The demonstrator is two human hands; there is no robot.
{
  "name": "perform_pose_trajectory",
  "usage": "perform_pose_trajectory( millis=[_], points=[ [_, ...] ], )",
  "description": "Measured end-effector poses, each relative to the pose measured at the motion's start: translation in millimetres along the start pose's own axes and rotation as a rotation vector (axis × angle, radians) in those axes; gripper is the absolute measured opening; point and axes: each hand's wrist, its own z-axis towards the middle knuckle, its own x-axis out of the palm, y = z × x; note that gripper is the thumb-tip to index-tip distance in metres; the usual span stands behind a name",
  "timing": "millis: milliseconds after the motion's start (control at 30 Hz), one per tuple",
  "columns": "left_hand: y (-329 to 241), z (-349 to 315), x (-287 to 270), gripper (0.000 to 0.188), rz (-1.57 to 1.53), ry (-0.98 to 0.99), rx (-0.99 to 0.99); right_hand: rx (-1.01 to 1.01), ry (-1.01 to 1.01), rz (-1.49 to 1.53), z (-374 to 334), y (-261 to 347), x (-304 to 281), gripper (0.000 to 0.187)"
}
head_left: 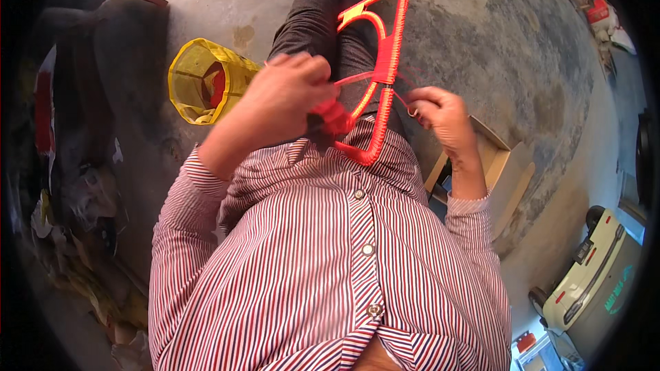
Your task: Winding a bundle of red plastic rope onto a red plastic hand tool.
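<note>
Across my lap lies a closed frame (pixel 396 24) with rounded corners, wound tightly in red cord, with a curved yellow-and-red inner bar (pixel 364 101). My left hand (pixel 292 93), slightly blurred, is closed beside the frame on a bundle of red ribbon (pixel 335 115). A red strip (pixel 357 77) stretches from that hand to the middle of the frame, where a small dark gap shows in the winding. On the frame's other side, my right hand (pixel 443 113) has its fingers curled and pinched on a thin red strand (pixel 404 100) leading to the same spot.
A yellow basket (pixel 184 67) with red and pale material inside stands on the concrete floor (pixel 474 48) to my left. Near my right forearm is an open cardboard box (pixel 496 158). A pale vehicle (pixel 584 268) stands at lower right; dark clutter fills the left edge.
</note>
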Motion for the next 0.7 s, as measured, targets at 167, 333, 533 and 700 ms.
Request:
perform_pose_trajectory(
  millis=[167, 333, 533, 700],
  points=[
    [-28, 14, 30, 0.036, -0.247, 0.227, -0.179, 0.139, 0.414, -0.219, 6, 7, 34, 0.034],
    [-39, 33, 46, 0.04, -0.519, 0.025, -0.284, -0.07, 0.42, -0.761, 10, 14, 22, 0.037],
    [-8, 33, 75, 0.037, -1.371, -0.26, -0.568, -0.497, 0.017, -0.342, 6, 27, -24, 0.045],
    [-11, 50, 77, 0.034, -1.894, -0.008, -0.663, -0.708, -0.202, 0.354, -15, 46, -57, 0.066]
  ],
)
